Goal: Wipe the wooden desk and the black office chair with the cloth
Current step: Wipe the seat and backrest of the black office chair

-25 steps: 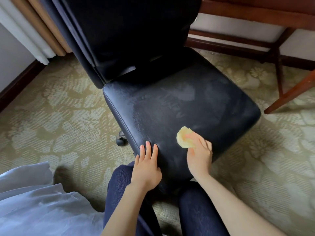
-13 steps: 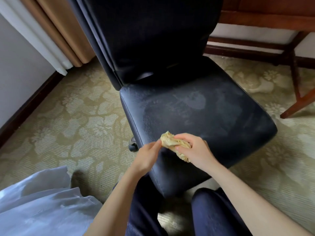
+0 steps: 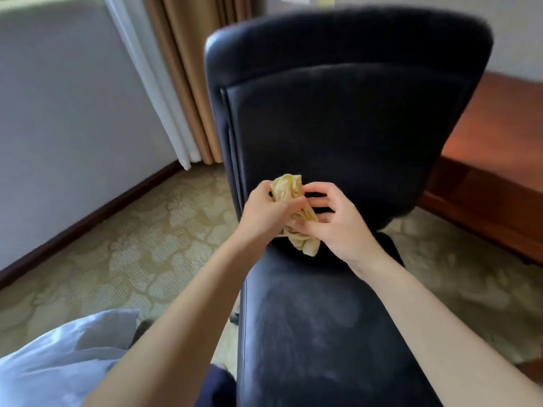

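Nearest, at lower left: pale bluish fabric (image 3: 58, 362) and a dark trouser knee (image 3: 217, 386). Next, the black office chair (image 3: 352, 42), with a dusty, streaked seat (image 3: 308, 333). Above the rear of the seat, just before the lower backrest (image 3: 346, 127): the crumpled yellow cloth (image 3: 289, 189), held from both sides. Left hand (image 3: 264, 212) with grip curled round the upper part of the cloth; right hand (image 3: 340, 233) with grip pinching the lower part, other fingers loosely spread. Further left, patterned carpet (image 3: 132, 245), then grey wall (image 3: 73, 127) and tan curtain (image 3: 182, 69). Far right, behind the chair, the wooden tabletop (image 3: 499, 127).
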{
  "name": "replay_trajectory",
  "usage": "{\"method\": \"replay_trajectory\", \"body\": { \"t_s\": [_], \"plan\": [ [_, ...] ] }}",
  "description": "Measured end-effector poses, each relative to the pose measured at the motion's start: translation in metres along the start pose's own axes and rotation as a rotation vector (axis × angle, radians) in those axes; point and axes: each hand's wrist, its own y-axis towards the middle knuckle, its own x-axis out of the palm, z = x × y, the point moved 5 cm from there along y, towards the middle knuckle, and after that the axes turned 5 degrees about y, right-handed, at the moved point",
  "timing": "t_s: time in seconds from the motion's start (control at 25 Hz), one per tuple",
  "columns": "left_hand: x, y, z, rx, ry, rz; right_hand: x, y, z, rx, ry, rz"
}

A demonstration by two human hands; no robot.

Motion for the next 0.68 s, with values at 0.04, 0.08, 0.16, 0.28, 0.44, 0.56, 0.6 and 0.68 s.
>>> {"method": "replay_trajectory", "body": {
  "t_s": [0.04, 0.08, 0.16, 0.28, 0.44, 0.56, 0.6, 0.68],
  "plan": [
    [-0.001, -0.002, 0.031, 0.042, 0.037, 0.017, -0.009, 0.005, -0.029, -0.022, -0.036, 0.011],
    [-0.005, -0.005, 0.066, 0.092, 0.066, 0.032, -0.016, 0.012, -0.063, -0.053, -0.098, 0.016],
    [-0.017, -0.004, 0.130, 0.206, 0.155, 0.034, -0.022, 0.034, -0.121, -0.121, -0.278, 0.044],
    [-0.055, 0.022, 0.211, 0.363, 0.412, -0.029, -0.011, 0.088, -0.192, -0.182, -0.371, 0.091],
    [-0.114, 0.085, 0.246, 0.446, 0.688, -0.068, 0.012, 0.150, -0.223, -0.139, -0.397, 0.185],
    [-0.142, 0.137, 0.227, 0.377, 0.756, -0.062, 0.032, 0.186, -0.226, -0.181, -0.561, 0.206],
    [-0.144, 0.153, 0.217, 0.327, 0.804, -0.096, 0.036, 0.198, -0.223, -0.149, -0.615, 0.194],
    [-0.142, 0.169, 0.198, 0.302, 0.828, -0.173, 0.041, 0.217, -0.217, -0.061, -0.682, 0.164]
  ]
}}
